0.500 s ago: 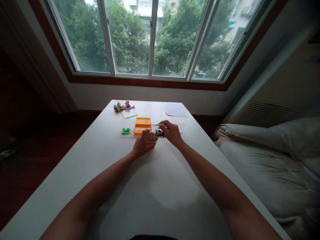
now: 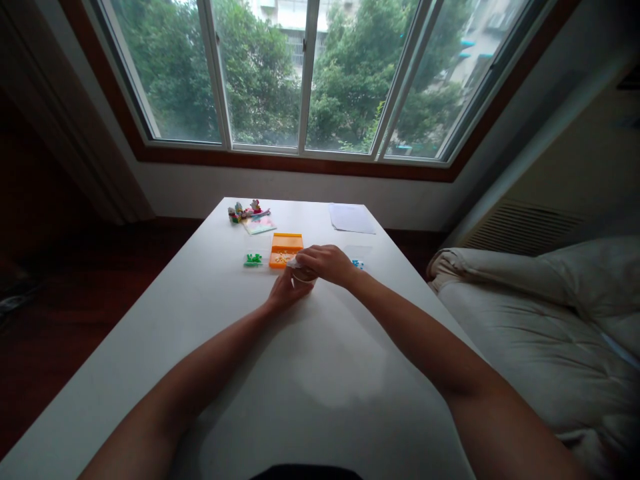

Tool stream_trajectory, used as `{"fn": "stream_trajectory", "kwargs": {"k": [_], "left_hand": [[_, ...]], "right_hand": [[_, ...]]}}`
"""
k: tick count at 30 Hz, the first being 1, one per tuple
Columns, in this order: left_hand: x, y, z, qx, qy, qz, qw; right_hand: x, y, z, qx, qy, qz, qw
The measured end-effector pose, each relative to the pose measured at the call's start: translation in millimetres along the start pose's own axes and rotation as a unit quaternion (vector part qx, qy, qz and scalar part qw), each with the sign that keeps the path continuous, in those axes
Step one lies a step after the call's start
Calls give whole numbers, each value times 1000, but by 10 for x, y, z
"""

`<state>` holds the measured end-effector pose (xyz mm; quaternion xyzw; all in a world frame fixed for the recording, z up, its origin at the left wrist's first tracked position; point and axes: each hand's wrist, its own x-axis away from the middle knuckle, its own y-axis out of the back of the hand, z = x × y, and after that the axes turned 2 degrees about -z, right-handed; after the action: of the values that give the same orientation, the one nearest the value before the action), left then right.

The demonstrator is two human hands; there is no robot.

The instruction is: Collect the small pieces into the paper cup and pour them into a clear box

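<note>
My left hand (image 2: 285, 292) is wrapped round the side of a small clear cup (image 2: 306, 280) above the white table. Over the cup's mouth, my right hand (image 2: 330, 263) grips a small clear plastic box (image 2: 293, 264), tipped toward the cup. The hand covers most of the box, and its dark pieces are hidden. Just behind both hands lies an open orange box (image 2: 287, 241) with small pale pieces in it. To its left is a clear box with green pieces (image 2: 253, 259). Blue pieces (image 2: 357, 264) lie in another clear box, right of my right hand.
Small toy figures (image 2: 237, 213) stand at the table's far left corner, beside a colourful sheet (image 2: 260, 225). White paper (image 2: 351, 219) lies at the far right. A pale couch (image 2: 510, 320) runs along the right of the white table (image 2: 320, 373), with a window beyond.
My right hand has moved left and tipped the clear box over the cup, so its dark pieces no longer show. The box of blue pieces is uncovered. My left hand stays round the cup.
</note>
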<state>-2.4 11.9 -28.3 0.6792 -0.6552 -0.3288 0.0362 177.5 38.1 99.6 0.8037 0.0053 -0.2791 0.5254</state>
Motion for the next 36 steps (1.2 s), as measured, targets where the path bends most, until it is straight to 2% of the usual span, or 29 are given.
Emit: {"fn": "stream_trajectory", "kwargs": {"k": [10,18,22,25,27,30,32,36], "left_hand": [[-7,9,16,8,-19,19,1000],[10,9,7,9,-23,9,1000],[21,31,-62,29,-34,-3,999],[29,37,-105,37,-35,-12,999],[29,37,-115,41,-28,-15,999],[18,40,-109,45,-26,-12,999],[9,42,-102,48,-33,-11,998],[4,36,-98,54,-38,-8,998]], "right_hand": [[-120,-35,-9,46,104,25,993],[-52,2,-42,-10,65,-25,998],[32,35,-97,-60,-42,-73,995],[101,-35,-146,-120,-132,-95,979],[164,-134,-177,-160,-221,-142,952],[275,-292,-196,-216,-364,-231,876],[336,-357,-179,-250,-386,-242,854],[358,-342,-119,-247,-349,-247,870]]}}
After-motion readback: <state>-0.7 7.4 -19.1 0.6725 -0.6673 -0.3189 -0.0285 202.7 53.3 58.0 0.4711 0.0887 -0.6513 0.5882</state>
